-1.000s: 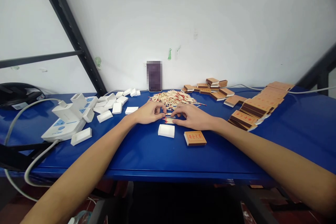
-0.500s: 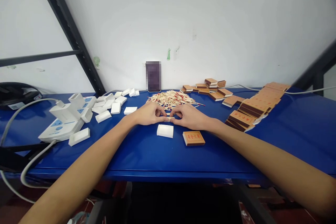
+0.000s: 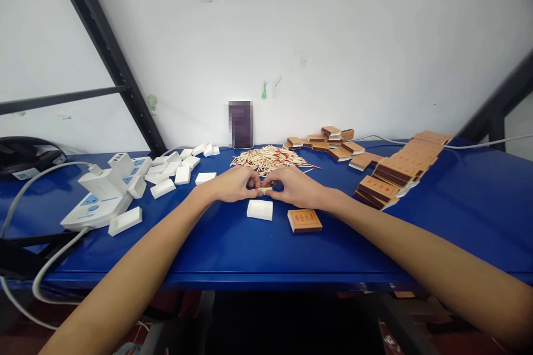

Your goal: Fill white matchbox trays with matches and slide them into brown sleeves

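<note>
My left hand (image 3: 236, 183) and my right hand (image 3: 292, 186) meet at the middle of the blue table, thumbs and fingers pinched round a small bundle of matches (image 3: 265, 189). The fingers hide most of the bundle. Just behind lies a heap of loose red-tipped matches (image 3: 270, 157). In front of my hands sits a white matchbox tray (image 3: 260, 210). To its right, a printed orange matchbox (image 3: 305, 221) lies flat with its dark striking side facing me.
White trays (image 3: 170, 169) are scattered at left beside a power strip (image 3: 97, 208) with chargers and cables. Orange matchboxes (image 3: 402, 163) are stacked at right, with more at the back (image 3: 333, 138). A pixelated dark phone (image 3: 241, 125) leans against the wall.
My hands have drawn slightly closer together around the matches, and the bundle looks more compact. The whole view has shifted a little; the tray and boxes stay in place.
</note>
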### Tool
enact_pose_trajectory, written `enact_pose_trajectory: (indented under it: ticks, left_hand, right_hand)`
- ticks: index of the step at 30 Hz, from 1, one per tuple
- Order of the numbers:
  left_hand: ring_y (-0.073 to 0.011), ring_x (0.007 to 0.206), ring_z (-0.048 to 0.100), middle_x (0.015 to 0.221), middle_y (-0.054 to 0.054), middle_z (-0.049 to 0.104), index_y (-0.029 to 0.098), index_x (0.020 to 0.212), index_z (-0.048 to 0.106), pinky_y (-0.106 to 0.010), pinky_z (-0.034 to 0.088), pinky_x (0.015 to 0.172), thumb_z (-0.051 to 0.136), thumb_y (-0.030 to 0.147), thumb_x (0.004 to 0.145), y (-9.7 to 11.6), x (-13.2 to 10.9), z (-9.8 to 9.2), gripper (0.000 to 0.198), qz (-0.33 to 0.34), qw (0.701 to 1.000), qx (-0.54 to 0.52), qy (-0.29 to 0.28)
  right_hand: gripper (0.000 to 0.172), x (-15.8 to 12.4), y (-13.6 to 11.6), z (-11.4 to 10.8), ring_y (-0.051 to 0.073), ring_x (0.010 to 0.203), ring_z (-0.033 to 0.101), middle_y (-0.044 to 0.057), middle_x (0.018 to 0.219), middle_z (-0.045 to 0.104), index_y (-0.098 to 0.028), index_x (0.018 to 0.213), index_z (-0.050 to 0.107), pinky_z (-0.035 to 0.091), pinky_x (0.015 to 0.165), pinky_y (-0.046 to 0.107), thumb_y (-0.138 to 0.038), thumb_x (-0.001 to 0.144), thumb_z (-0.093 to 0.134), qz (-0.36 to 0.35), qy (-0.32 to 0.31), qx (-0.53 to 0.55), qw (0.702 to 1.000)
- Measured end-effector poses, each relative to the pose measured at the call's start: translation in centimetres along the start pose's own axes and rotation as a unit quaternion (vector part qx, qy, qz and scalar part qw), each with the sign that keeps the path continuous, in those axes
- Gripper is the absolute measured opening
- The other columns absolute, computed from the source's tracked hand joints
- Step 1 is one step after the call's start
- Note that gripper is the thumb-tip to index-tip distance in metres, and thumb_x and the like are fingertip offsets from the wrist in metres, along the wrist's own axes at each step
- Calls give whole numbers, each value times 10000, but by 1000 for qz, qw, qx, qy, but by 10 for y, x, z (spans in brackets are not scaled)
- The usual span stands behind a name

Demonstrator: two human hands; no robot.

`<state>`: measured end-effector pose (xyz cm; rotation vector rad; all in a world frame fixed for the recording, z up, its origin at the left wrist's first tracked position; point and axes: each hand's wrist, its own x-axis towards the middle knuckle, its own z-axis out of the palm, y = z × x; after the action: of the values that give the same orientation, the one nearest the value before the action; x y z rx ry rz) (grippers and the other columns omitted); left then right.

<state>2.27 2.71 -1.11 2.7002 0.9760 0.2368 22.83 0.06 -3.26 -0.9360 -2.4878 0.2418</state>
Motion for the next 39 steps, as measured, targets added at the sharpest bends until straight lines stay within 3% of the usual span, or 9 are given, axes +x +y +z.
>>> enact_pose_trajectory:
  ticks: [9,21,30,36,39]
  left_hand:
    - [-144,657,513,749,-30,608,159,790,601,-256,346,588,519,405,872,-3,0,2,272,14,1000,25,-12]
    - [-204,917,556,961,-80,593,153,955,587,-305,406,785,399,336,955,-5,-2,5,262,45,992,119,-18]
    - [-204,842,564,945,-95,611,147,906,557,-316,413,746,403,265,936,12,-5,-2,196,23,986,154,-54]
    - [-196,798,541,905,-76,590,152,927,567,-312,407,722,449,303,915,19,-17,-19,192,32,992,116,-27]
    - [-171,776,546,853,-39,603,172,874,607,-281,402,698,507,297,884,27,-24,-25,161,60,995,45,-70]
  right_hand:
    - [155,2,1,3,137,709,600,36,829,726,-161,921,742,396,655,244,-200,835,620,21,7,40,999]
    - [122,5,1,6,109,586,524,20,691,679,-146,804,724,345,598,235,-169,826,606,32,13,21,999]
    - [125,9,-3,8,89,559,487,-34,594,591,-151,721,676,318,566,218,-61,702,591,41,26,60,997]
    - [86,4,-22,-6,99,568,513,-20,622,620,-160,742,683,337,558,224,-114,726,611,44,39,80,995]
    - [66,-3,-37,-8,99,564,540,-23,615,631,-167,747,691,364,568,222,-125,720,647,41,22,91,995]
